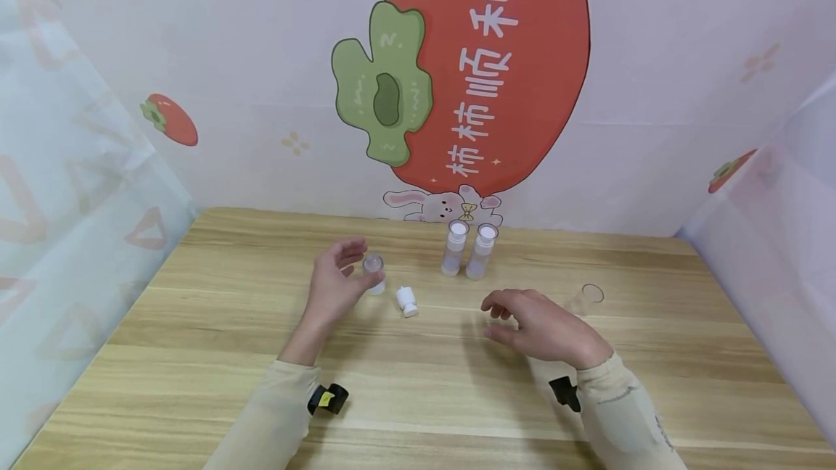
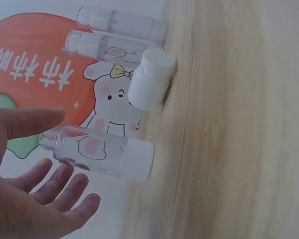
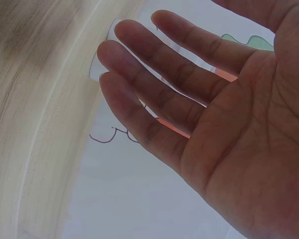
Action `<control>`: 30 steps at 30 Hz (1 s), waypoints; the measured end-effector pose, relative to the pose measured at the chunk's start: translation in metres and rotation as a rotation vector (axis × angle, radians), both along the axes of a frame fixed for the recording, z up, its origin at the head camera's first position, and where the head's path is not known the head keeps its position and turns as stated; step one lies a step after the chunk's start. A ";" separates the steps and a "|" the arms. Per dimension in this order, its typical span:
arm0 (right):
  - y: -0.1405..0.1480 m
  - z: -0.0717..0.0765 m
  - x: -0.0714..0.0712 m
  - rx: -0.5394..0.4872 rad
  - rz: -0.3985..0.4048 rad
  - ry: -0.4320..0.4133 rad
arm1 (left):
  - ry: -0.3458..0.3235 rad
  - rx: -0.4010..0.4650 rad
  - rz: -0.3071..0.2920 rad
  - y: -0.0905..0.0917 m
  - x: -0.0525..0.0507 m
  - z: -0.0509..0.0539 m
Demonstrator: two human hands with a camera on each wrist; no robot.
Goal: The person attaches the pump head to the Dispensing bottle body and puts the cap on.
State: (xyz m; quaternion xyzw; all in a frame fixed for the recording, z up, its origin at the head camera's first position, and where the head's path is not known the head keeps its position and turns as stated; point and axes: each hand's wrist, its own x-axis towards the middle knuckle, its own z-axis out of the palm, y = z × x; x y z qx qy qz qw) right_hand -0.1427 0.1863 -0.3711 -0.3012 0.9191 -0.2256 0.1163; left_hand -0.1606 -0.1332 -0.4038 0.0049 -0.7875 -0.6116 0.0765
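My left hand (image 1: pixel 336 289) is beside a small clear bottle (image 2: pixel 94 149) with a white base, which stands upright on the table. Its thumb and fingers are spread to either side of the bottle's threaded neck, and no grip on it shows. Just right of that bottle is a small white pump top (image 1: pixel 406 302), also seen in the left wrist view as a white piece (image 2: pixel 152 82). Over the table on the right hovers my right hand (image 1: pixel 538 325), its fingers loosely bent and apart. Nothing is held in its palm (image 3: pixel 254 139).
Two clear bottles with white inner parts, a left one (image 1: pixel 454 249) and a right one (image 1: pixel 482 252), stand together near the back wall. A transparent cap (image 1: pixel 585 298) is on the table beyond my right hand. Printed cloth (image 1: pixel 261 56) walls the wooden table (image 1: pixel 405 397).
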 end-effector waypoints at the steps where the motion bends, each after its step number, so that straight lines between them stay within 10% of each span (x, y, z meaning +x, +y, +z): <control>1: 0.000 0.000 0.000 -0.001 0.000 -0.002 | -0.001 0.004 -0.003 0.000 0.000 -0.001; 30: -0.002 -0.002 0.000 0.004 0.006 -0.013 | -0.124 0.149 -0.027 0.002 -0.012 -0.027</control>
